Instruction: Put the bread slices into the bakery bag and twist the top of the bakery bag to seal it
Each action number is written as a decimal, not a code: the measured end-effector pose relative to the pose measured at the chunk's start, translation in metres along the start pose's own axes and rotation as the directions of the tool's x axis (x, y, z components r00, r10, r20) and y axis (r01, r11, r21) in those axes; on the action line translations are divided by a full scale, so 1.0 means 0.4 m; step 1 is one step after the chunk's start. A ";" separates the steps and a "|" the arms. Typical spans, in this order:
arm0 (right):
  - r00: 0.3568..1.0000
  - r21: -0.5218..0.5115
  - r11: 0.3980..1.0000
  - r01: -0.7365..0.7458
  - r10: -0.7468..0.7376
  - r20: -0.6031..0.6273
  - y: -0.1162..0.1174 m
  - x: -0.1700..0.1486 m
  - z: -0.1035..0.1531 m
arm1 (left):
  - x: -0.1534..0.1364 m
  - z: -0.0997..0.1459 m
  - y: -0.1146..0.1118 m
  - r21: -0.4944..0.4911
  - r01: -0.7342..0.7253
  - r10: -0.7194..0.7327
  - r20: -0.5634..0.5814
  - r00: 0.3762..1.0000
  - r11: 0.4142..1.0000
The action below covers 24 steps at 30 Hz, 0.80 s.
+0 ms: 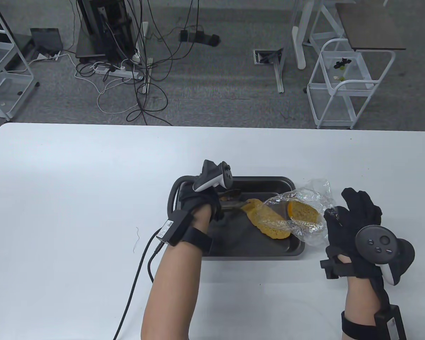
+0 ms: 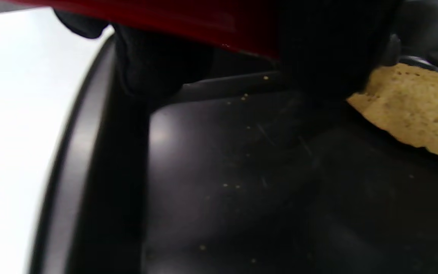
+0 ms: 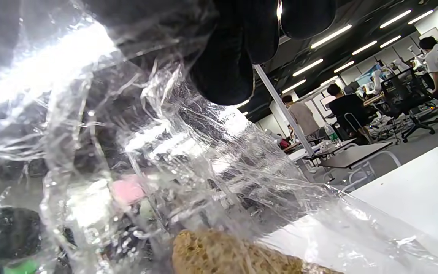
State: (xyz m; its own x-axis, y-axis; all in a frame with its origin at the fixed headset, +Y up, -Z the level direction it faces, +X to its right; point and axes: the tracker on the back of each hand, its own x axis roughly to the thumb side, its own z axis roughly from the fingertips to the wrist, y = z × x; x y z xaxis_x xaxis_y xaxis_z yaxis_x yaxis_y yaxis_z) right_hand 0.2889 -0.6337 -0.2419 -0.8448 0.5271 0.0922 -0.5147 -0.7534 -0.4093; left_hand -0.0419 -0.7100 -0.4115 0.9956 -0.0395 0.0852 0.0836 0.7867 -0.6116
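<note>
Bread slice, golden and porous (image 1: 269, 221), enters the clear crinkled bag (image 1: 304, 209); my left hand (image 1: 198, 198), grip hidden, should push toward three o'clock while my right hand (image 1: 350, 226) pinches its mouth wide.

My left hand (image 1: 202, 202) reaches far in, fingers curled down around something. My right hand (image 1: 350, 226) is near the right side, fingers up, pinching.

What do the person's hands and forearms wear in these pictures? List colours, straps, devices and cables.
Both the left hand and the right hand wear black gloves, each with a black-and-white tracker strapped to its back. Black wrist straps carry boxy black modules; the left one bears a white label and a black cable. The forearms are sleeveless.
</note>
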 end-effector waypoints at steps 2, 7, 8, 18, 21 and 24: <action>1.000 -0.003 1.000 0.003 -0.003 -0.007 0.000 -0.005 -0.002 | 0.012 -0.014 -0.002 -0.025 -0.020 0.021 0.028 0.999 0.999; 1.000 0.001 1.000 0.003 -0.003 -0.019 0.002 -0.015 -0.005 | 0.039 -0.032 -0.020 -0.116 -0.020 0.031 0.093 0.995 0.993; 1.000 0.002 1.000 0.002 -0.002 -0.020 0.002 -0.016 -0.005 | 0.041 -0.032 -0.023 -0.119 -0.020 0.033 0.107 0.994 0.993; 1.000 -0.003 1.000 0.013 -0.013 -0.025 -0.003 -0.018 -0.005 | 0.030 0.036 -0.073 -0.112 0.010 0.015 0.219 0.976 0.994; 1.000 -0.005 1.000 0.017 -0.017 -0.024 -0.004 -0.017 -0.005 | 0.009 0.069 -0.096 -0.096 0.000 0.023 0.241 0.970 0.995; 1.000 -0.004 1.000 0.014 -0.014 -0.019 -0.002 -0.015 -0.004 | -0.008 0.113 -0.127 -0.031 -0.039 0.046 0.273 0.961 0.999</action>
State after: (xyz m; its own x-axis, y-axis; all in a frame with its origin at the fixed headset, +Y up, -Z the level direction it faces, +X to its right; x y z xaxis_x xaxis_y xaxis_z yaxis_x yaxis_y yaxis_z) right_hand 0.2948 -0.6356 -0.2437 -0.8345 0.5451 0.0806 -0.5259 -0.7443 -0.4117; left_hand -0.0512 -0.7219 -0.3452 0.9488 0.1664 0.2684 0.0460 0.7679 -0.6389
